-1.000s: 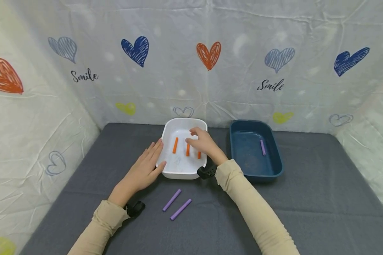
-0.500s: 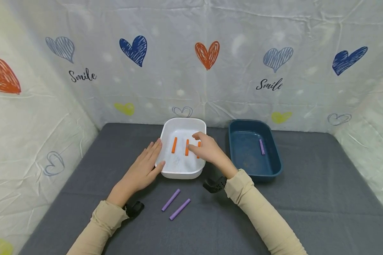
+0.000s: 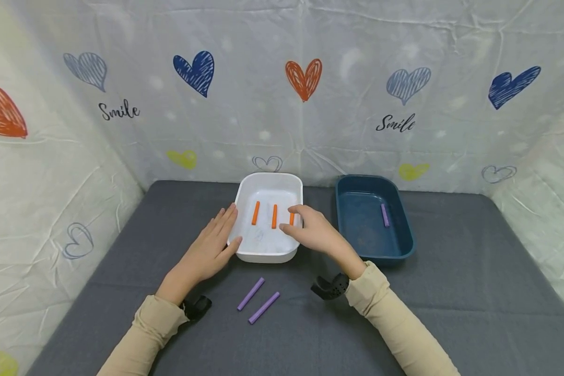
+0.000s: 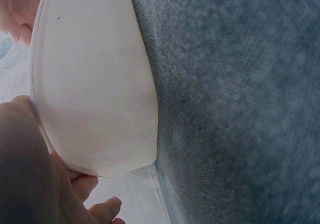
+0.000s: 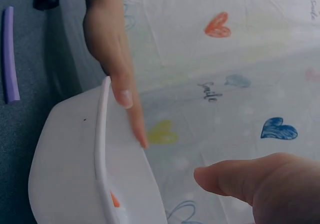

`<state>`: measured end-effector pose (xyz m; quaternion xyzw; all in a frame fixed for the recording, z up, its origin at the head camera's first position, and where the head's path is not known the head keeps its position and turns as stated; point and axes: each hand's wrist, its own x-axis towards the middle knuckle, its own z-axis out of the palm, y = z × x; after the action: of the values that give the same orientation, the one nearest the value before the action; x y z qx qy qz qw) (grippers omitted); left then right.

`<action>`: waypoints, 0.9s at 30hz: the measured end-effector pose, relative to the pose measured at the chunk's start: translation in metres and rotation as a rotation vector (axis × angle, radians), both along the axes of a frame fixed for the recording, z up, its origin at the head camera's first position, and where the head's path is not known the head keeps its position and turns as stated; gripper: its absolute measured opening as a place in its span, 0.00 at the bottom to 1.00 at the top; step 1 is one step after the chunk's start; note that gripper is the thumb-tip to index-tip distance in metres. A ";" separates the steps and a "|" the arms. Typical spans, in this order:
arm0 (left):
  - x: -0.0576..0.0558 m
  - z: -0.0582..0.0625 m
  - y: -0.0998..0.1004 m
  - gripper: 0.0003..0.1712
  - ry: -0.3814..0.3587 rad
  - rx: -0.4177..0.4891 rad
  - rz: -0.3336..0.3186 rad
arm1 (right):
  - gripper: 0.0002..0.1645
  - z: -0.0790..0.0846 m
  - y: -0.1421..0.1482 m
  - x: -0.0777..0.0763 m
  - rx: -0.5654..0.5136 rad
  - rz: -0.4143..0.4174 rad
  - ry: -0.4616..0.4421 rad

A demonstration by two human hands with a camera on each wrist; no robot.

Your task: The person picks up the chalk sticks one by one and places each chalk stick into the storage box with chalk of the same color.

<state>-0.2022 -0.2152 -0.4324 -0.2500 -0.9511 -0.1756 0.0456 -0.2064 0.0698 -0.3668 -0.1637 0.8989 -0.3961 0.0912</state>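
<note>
The white tray (image 3: 267,258) and blue tray (image 3: 361,230) look like smooth, faintly glossy plastic. The grey tablecloth (image 3: 474,261) appears matt and slightly rough; the backdrop (image 3: 348,31), creased, satiny cloth.

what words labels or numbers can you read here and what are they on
"Smile": on the white backdrop, left, below a pale blue heart.
"Smile": on the backdrop, right of centre, below another pale blue heart.
The backdrop words in the right wrist view are sideways and blurred.
I can read nothing else.

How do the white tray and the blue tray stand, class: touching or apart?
Apart: the head view shows grey cloth between the white tray and the blue tray.
</note>
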 end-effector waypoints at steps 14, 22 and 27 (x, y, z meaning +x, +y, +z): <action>0.000 -0.002 0.000 0.41 0.016 0.009 -0.002 | 0.32 0.009 0.024 0.026 -0.135 0.036 0.076; -0.001 -0.002 0.000 0.42 0.000 -0.007 0.004 | 0.27 0.010 0.043 0.042 -0.188 -0.051 0.212; 0.000 -0.001 0.000 0.42 0.005 -0.006 0.008 | 0.25 0.006 0.063 0.050 -0.218 -0.080 0.335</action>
<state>-0.2024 -0.2152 -0.4332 -0.2466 -0.9525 -0.1722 0.0478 -0.1567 0.1330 -0.3612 -0.2005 0.8590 -0.4617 -0.0934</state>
